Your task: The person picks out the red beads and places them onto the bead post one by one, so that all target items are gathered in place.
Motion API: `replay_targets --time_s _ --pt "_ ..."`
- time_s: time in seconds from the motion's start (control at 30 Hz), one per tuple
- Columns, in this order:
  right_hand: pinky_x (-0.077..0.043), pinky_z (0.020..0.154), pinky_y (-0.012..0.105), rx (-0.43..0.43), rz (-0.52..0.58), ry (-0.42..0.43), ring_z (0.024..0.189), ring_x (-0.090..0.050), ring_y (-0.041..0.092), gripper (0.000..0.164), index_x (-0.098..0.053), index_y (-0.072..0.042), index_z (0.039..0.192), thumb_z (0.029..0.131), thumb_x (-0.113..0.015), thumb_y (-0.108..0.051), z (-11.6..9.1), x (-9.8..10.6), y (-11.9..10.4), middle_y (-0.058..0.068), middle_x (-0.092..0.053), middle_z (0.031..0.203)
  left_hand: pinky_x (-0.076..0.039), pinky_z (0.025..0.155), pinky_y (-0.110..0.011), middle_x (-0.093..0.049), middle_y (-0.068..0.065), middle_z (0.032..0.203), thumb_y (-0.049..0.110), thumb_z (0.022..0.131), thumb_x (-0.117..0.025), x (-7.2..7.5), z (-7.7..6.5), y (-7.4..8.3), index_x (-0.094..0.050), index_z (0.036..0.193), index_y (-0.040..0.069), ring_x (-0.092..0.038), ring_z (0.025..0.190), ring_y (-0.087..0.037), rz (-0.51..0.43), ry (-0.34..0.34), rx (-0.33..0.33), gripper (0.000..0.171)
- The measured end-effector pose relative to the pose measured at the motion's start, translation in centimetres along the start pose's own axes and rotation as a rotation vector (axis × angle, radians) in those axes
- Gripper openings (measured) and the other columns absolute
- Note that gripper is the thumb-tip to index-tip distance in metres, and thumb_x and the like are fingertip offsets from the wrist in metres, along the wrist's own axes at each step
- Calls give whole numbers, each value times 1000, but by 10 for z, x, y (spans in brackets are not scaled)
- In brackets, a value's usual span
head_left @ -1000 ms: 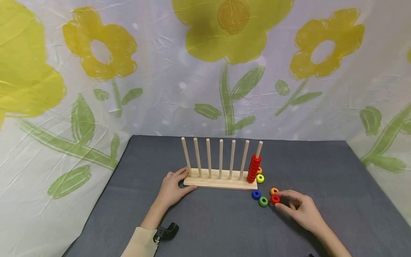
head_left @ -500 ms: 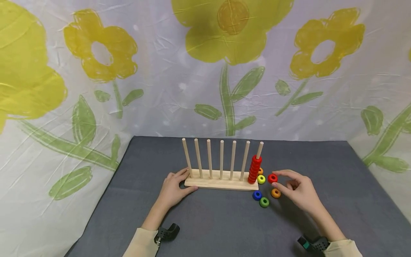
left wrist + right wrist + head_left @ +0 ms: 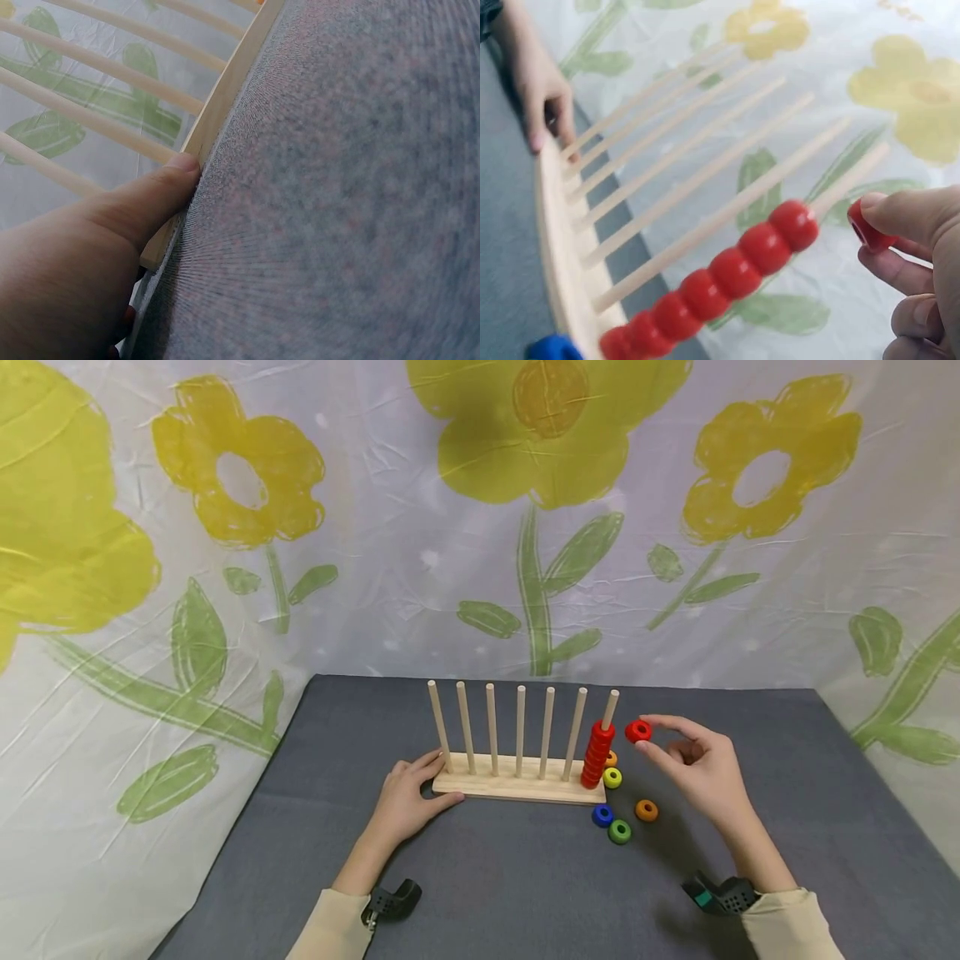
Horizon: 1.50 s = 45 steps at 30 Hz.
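My right hand (image 3: pixel 705 766) pinches a red bead (image 3: pixel 639 731) between thumb and forefinger, above the table and to the right of the last peg's top. In the right wrist view that red bead (image 3: pixel 868 227) shows its hole, a little apart from the peg. A wooden peg rack (image 3: pixel 517 787) with several upright pegs stands mid-table. Its rightmost peg carries a stack of red beads (image 3: pixel 597 756), bare wood showing above them. At the rack's left end my left hand (image 3: pixel 405 802) grips the base, thumb in front and fingers behind; its thumb (image 3: pixel 161 191) presses the base edge in the left wrist view.
Around the rack's right end lie a blue bead (image 3: pixel 602 815), a green bead (image 3: pixel 619 832), a yellow bead (image 3: pixel 612 777) and an orange bead (image 3: pixel 647 811). Another orange bead (image 3: pixel 611 759) is partly behind the red stack. A flowered cloth (image 3: pixel 375 568) hangs behind the dark table (image 3: pixel 510 893).
My right hand has picked the red bead up from beside the orange one and raised it toward the rightmost peg's top. My left hand stays on the rack.
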State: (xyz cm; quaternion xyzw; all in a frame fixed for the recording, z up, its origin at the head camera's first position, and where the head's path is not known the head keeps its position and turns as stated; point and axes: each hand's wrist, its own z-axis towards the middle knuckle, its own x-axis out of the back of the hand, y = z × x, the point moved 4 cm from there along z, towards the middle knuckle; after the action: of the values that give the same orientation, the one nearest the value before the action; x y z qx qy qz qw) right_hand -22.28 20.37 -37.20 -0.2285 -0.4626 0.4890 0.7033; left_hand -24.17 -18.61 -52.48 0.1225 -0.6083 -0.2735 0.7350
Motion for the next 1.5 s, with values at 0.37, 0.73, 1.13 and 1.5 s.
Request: replay_targets --time_s 0.37,0.73,1.13,1.5 --pt "-22 39 31 31 65 78 42 -27 14 31 -70 4 121 91 -75 5 17 2 -18 1 -34 49 -40 82 -43 -49 -6 152 51 83 -82 0 0 -1 -57 147 9 -49 96 -23 1 -1 4 80" --pt "-22 40 31 82 150 109 44 -27 15 31 -68 10 121 91 -72 8 30 -4 -29 2 -31 50 -40 83 -44 -50 -7 151 50 84 -82 1 0 1 -57 147 8 -49 97 -24 -3 -6 3 80" --pt "-21 41 31 89 174 101 44 -26 15 31 -68 10 121 90 -72 9 34 -13 -29 4 -31 51 -40 82 -43 -50 -7 151 51 83 -82 1 0 0 -57 146 8 -48 95 -23 6 -10 1 80" --pt "-21 39 30 124 137 97 42 -24 14 34 -69 9 122 89 -74 10 32 -20 -33 3 -29 49 -39 81 -42 -50 -6 151 51 83 -82 0 1 0 -58 146 8 -48 93 -22 1 -5 6 80"
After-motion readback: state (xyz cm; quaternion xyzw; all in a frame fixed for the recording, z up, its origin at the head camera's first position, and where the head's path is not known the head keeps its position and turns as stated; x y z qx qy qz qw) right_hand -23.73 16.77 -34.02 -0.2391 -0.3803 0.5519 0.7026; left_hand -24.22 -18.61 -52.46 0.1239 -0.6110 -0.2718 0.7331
